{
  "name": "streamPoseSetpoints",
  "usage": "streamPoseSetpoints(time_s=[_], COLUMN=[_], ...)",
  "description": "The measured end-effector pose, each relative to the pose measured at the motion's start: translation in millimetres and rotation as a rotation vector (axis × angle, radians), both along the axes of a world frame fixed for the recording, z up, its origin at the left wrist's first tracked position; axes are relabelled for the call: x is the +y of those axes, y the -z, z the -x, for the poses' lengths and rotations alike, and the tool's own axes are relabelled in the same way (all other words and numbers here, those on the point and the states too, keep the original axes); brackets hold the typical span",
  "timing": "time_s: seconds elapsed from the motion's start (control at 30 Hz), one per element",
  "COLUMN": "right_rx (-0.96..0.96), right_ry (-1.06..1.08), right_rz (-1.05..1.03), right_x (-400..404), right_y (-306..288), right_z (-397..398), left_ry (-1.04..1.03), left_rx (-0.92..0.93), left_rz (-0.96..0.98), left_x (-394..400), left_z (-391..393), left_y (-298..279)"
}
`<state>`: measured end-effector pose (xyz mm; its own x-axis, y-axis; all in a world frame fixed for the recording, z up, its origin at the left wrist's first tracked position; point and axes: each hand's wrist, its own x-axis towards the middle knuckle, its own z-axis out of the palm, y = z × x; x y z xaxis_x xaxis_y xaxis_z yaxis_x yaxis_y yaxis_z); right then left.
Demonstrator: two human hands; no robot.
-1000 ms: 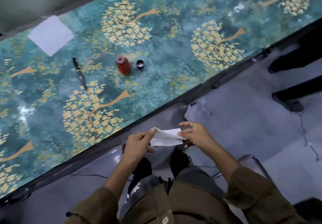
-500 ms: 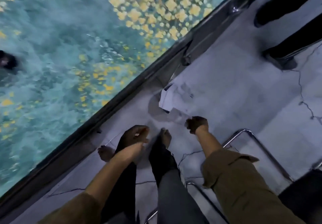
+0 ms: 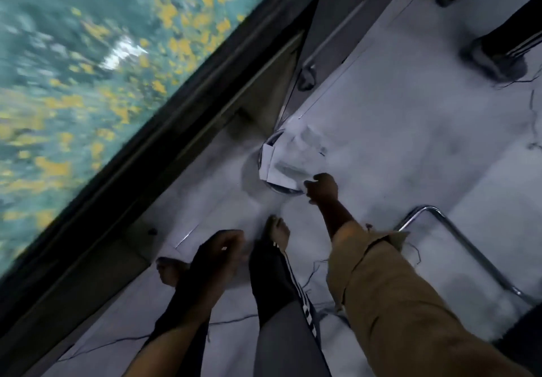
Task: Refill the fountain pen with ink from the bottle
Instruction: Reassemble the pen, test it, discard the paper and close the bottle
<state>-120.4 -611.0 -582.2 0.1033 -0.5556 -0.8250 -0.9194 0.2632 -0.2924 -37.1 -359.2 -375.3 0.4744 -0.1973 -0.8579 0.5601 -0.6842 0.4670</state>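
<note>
Your right hand [image 3: 322, 186] reaches down to the floor, fingertips at the edge of a heap of crumpled white paper [image 3: 286, 163]; motion blur hides whether it grips any. Your left hand [image 3: 218, 249] hangs well apart from it, above your bare feet [image 3: 278, 230], fingers loosely curled around nothing visible. The paper lies over a round metal rim on the grey floor [image 3: 396, 118]. The teal-and-yellow patterned table [image 3: 73, 68] fills the upper left; pen and ink bottle are out of frame.
</note>
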Motion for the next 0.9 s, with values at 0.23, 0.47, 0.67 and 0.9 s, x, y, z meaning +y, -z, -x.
streamPoseSetpoints(time_s=[0.23, 0.47, 0.67, 0.9], right_rx=[-0.167, -0.396, -0.574, -0.694], right_ry=[0.023, -0.099, -0.149, -0.399], right_rz=[-0.028, 0.095, 0.150, 0.202], right_x=[73.6, 153.6, 237.5, 309.3], right_y=[-169.5, -355.1, -445.9, -482.4], right_z=[17.9, -6.2, -64.8, -140.4], left_ry=[-0.013, -0.004, -0.088, -0.263], left_rx=[0.030, -0.100, -0.183, -0.317], left_rz=[0.032, 0.259, 0.370, 0.326], left_x=[14.8, 76.1, 173.6, 268.4], left_z=[-12.8, -34.2, -65.5, -111.0], left_y=[-108.6, -223.3, -282.8, -297.3])
